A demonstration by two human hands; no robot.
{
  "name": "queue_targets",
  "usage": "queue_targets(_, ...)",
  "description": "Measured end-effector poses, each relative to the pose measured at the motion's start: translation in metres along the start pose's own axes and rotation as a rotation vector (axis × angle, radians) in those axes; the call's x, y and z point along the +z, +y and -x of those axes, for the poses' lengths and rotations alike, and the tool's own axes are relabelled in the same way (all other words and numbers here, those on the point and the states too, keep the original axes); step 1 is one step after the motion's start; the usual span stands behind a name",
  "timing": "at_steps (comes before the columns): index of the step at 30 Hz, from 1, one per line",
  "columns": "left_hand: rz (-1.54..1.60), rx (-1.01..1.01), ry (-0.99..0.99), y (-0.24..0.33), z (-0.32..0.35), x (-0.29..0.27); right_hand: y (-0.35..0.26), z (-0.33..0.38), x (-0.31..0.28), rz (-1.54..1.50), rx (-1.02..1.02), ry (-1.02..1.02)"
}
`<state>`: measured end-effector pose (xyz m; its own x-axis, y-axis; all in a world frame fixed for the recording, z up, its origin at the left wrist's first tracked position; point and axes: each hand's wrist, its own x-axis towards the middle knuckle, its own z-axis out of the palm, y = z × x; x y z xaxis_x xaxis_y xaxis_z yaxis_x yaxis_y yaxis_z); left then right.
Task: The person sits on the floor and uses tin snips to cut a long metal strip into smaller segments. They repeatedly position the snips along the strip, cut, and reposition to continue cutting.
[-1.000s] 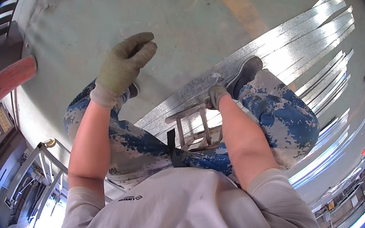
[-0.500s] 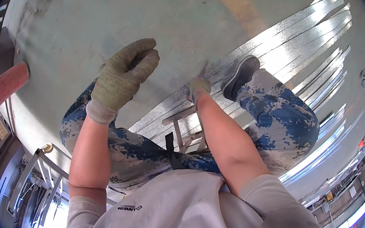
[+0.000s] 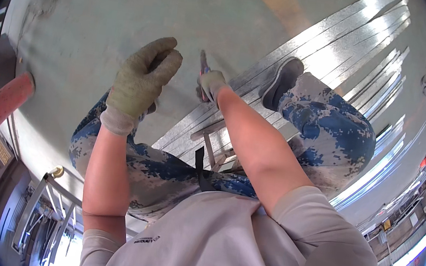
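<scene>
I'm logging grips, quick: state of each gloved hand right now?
Left olive-gloved hand: curled; whether it holds anything cannot be told.
Right olive-gloved hand: closed around a slim red and blue tool.

Head view: left of two side-by-side fisheye lenses on the wearer's head, facing steeply down, upright.
Shirt (image 3: 198,244): closest to the lens, seen from above, large at 6 o'clock.
Left hand (image 3: 138,88): farther than the shirt, toward 10 o'clock.
Right hand (image 3: 212,83): farther too, near 12 o'clock.
Floor (image 3: 104,16): beyond both hands, 10 to 12 o'clock.
Railing (image 3: 31,206): toward the curved rim, 8 o'clock.
</scene>
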<state>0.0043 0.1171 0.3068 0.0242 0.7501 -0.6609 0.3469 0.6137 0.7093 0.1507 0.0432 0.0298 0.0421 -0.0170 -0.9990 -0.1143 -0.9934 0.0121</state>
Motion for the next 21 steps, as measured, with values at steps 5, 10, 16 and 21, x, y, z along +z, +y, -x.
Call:
queue_targets(5, 0.013, 0.05, -0.005, 0.012, 0.013, -0.002, 0.057, 0.018, -0.074, 0.419, -0.178, 0.209)
queue_targets(10, 0.042, 0.067, -0.036, 0.005, 0.016, -0.001, 0.103, -0.061, -0.106, 0.215, 0.056, 0.249)
queue_targets(16, -0.035, 0.016, -0.008, 0.011, 0.011, 0.001, 0.049, -0.086, -0.027, 0.674, -0.104, -0.075)
queue_targets(21, -0.148, 0.105, 0.022, 0.002, 0.014, -0.004, 0.024, -0.034, -0.002, 0.552, -0.377, -0.132)
